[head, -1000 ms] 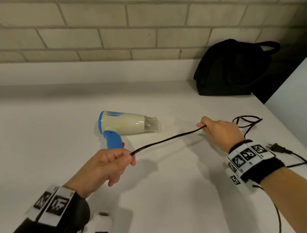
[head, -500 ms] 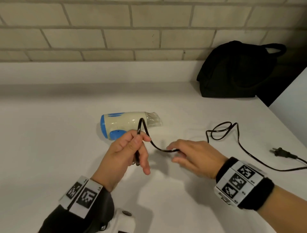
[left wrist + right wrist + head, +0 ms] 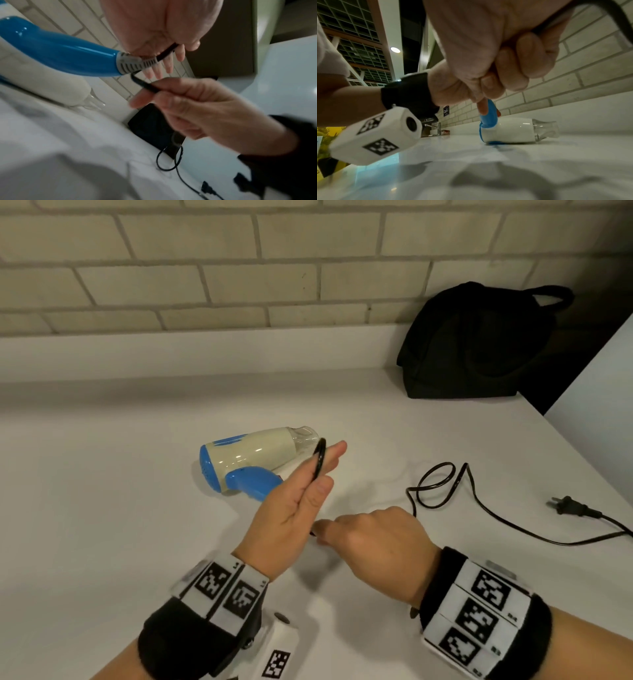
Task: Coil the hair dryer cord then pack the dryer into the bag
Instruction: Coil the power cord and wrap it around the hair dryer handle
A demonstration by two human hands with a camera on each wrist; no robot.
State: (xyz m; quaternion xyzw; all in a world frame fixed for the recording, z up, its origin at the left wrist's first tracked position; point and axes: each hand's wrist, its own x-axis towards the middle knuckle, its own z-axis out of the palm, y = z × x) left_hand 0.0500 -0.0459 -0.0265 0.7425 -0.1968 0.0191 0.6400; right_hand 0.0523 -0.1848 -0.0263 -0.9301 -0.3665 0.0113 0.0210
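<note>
The hair dryer [image 3: 251, 462] lies on its side on the white counter [image 3: 102, 508], nozzle toward the right, blue handle toward the person. The left hand [image 3: 294, 508] is raised in front of the handle, fingers extended, thumb pinning a loop of the black cord [image 3: 442, 484] against them; the loop arches over the fingertips. The right hand [image 3: 373, 539] sits just to the right and below, fingers curled and grasping the cord near the left palm, as the right wrist view confirms. From there the cord runs right across the counter in a loose loop, then on to the plug [image 3: 570, 506], which lies flat near the right edge. The black bag [image 3: 479, 344] stands against the brick wall [image 3: 205, 261] at the counter's back right, well apart from the dryer.
</note>
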